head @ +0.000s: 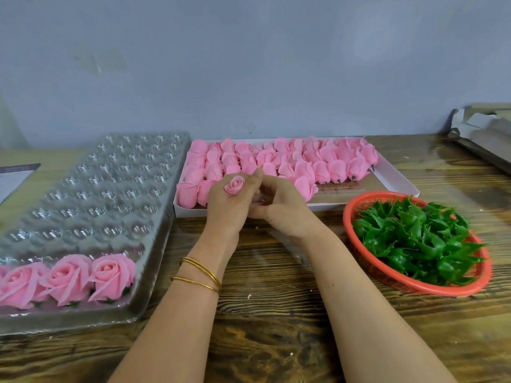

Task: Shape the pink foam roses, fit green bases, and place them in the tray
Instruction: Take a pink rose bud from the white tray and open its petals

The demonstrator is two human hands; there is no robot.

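A small pink foam rose (235,185) is held in my left hand (228,205), fingers curled round it, above the table's middle. My right hand (279,205) is pressed against the left one, its fingers curled at the rose's underside; what they hold is hidden. Behind the hands, a white box (398,178) is packed with several closed pink rosebuds (276,161). At the left lies a clear plastic tray (110,183) of round cups, with three opened roses on green bases (69,280) in its nearest row. A red basket (356,205) at the right holds several green bases (414,239).
The wooden table (276,313) runs to a grey wall behind. Folded cardboard (484,134) lies at the far right. A dark and white card (13,175) sits at the far left edge. Gold bangles circle my left wrist.
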